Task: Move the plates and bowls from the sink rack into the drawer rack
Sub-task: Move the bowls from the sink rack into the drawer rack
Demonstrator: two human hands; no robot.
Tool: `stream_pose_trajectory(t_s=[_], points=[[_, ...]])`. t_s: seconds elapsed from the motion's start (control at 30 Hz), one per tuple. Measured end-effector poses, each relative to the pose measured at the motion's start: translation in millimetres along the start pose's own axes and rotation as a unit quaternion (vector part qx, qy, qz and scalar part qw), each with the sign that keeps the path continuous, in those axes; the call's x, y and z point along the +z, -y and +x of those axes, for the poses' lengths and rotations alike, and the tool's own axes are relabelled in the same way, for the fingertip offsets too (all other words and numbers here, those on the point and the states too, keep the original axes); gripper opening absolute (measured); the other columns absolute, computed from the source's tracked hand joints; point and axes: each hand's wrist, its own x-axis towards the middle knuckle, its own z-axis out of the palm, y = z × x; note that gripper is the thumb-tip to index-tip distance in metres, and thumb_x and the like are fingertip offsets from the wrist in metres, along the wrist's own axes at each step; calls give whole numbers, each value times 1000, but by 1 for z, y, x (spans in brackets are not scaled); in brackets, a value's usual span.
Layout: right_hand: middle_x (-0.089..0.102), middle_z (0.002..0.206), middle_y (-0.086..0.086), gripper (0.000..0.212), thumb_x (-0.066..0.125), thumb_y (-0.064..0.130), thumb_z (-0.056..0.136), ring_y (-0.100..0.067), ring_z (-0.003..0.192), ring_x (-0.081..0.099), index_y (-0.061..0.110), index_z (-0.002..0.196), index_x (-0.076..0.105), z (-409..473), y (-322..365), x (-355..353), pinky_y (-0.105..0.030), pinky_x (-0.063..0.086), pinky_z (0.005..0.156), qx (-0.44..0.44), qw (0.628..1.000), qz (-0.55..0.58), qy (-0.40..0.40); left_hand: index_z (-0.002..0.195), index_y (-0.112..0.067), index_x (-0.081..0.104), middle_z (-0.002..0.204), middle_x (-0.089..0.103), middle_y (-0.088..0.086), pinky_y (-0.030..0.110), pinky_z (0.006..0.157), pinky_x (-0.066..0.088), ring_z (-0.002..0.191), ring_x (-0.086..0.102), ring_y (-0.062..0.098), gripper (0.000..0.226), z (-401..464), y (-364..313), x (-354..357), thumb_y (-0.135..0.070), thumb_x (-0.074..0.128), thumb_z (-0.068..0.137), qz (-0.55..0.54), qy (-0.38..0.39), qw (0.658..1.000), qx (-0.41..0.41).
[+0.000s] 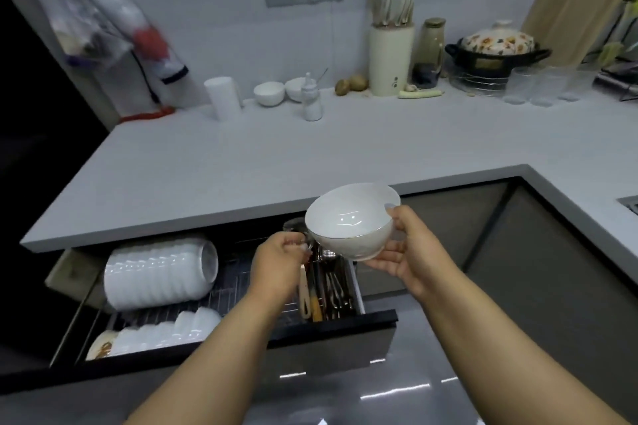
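The right hand point(405, 245) grips a white bowl point(354, 219) by its rim and underside, thumb on the rim, tilted with its opening toward the camera. It is held above the open drawer rack point(241, 300). Just left of the bowl, the left hand point(279, 257) is curled shut; what it holds, if anything, I cannot tell. Left of that hand lies a row of nested white bowls point(158, 272) on its side, with more dishes point(165, 331) nearer. Below the bowl sits cutlery point(328, 290).

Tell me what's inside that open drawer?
The drawer holds a row of white bowls, smaller bowls in front, and cutlery at right. The left arm covers the middle.
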Motion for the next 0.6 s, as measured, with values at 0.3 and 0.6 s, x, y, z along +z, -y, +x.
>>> stream_pose_trajectory(t_s=[0.3, 0.6], points=[[61, 101, -19, 36, 54, 33, 91, -33, 85, 67, 13, 120, 50, 0, -61, 122, -40, 58, 70, 45, 997, -49, 38, 78, -21, 65, 67, 71, 2, 36, 76, 55, 74, 68, 23, 17, 7, 65, -143, -8, 60, 88, 33, -97, 994, -24], [62, 101, -19, 16, 54, 31, 92, -33, 83, 66, 15, 96, 53, 12, -106, 182, -31, 55, 53, 77, 985, -150, 26, 123, -18, 57, 116, 61, 2, 27, 83, 40, 101, 56, 18, 29, 7, 119, -213, -19, 50, 95, 105, -131, 985, -44]])
